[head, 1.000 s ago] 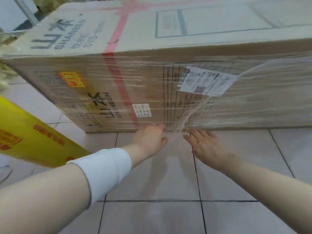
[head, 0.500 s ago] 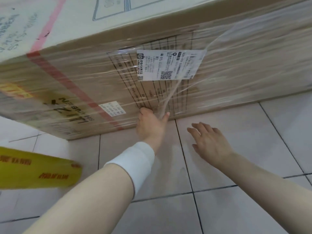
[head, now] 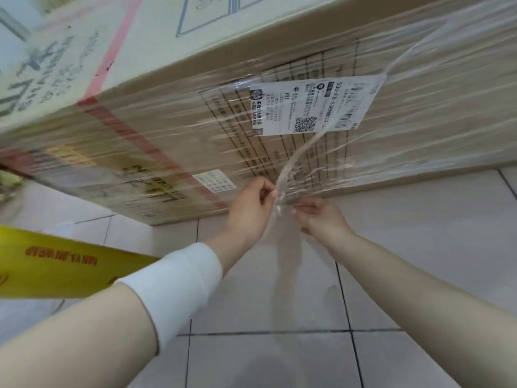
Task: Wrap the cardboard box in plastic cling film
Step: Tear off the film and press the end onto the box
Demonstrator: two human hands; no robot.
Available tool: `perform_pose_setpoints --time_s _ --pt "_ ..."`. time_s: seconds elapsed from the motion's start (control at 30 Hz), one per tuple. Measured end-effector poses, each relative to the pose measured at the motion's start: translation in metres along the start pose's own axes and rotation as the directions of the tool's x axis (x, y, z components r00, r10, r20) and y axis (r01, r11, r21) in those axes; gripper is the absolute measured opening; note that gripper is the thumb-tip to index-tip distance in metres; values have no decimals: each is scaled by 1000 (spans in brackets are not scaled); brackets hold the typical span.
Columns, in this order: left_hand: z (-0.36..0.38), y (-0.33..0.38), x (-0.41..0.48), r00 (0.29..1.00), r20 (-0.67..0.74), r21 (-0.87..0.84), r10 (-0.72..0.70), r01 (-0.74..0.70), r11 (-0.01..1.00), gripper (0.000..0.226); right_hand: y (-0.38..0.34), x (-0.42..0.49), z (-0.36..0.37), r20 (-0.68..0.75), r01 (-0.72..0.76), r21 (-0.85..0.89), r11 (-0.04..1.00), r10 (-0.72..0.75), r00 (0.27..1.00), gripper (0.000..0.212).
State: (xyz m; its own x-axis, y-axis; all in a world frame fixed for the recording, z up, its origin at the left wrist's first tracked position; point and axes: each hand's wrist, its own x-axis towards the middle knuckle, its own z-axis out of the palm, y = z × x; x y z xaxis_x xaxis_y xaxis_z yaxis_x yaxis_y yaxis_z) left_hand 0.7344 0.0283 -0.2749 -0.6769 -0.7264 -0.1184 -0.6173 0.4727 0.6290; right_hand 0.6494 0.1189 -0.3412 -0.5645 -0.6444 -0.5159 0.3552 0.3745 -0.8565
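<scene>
Left hand (head: 250,208) and right hand (head: 319,217) both pinch bunched cling film tail (head: 282,189) against film-wrapped cardboard box (head: 167,141).

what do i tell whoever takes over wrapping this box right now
The left hand pinches the bunched film tail; the right hand pinches it too, just below.
The cardboard box stands on the tiled floor, its near side under film. A yellow roll lies at left, behind the left forearm.
Done: near side wrapped.
To do: press the loose tail flat onto the box; other sides not visible.
</scene>
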Motion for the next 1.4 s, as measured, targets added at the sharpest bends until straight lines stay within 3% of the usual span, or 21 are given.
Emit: perform_pose_setpoints --time_s 0.2,0.37,0.5,0.63,0.73,0.83,0.9,0.97,1.1,1.4 --pt "5 7 2 994 51 -38 -96 98 994 31 -3 -3 8 112 -106 213 971 84 990 36" --pt "9 1 7 994 38 -9 -102 103 995 30 3 -3 7 136 -212 375 903 172 976 42" --pt "0 -4 9 979 162 -210 -126 159 965 24 4 -1 7 178 -255 441 860 194 965 46" --pt "-13 -11 8 963 234 -311 -133 203 928 21 5 -3 10 328 -323 505 801 168 930 50" --pt "-18 -15 9 971 199 -302 -132 189 934 19 8 -6 13 407 -349 474 809 150 901 39" --pt "-21 -14 10 980 172 -317 -97 148 937 21 11 -8 13 399 -394 494 775 200 895 15" --pt "-22 -13 9 981 182 -326 -65 122 937 23 10 -9 14 393 -392 489 779 204 897 10" --pt "-24 -13 6 976 215 -305 -41 106 946 24 8 -12 15 387 -379 483 789 196 901 20" --pt "-27 -12 2 958 285 -209 1 61 976 34 6 -15 20 360 -361 528 768 183 915 64" --pt "-30 -8 -4 976 216 -160 -2 37 986 24 0 -22 29 363 -328 485 811 154 919 66"
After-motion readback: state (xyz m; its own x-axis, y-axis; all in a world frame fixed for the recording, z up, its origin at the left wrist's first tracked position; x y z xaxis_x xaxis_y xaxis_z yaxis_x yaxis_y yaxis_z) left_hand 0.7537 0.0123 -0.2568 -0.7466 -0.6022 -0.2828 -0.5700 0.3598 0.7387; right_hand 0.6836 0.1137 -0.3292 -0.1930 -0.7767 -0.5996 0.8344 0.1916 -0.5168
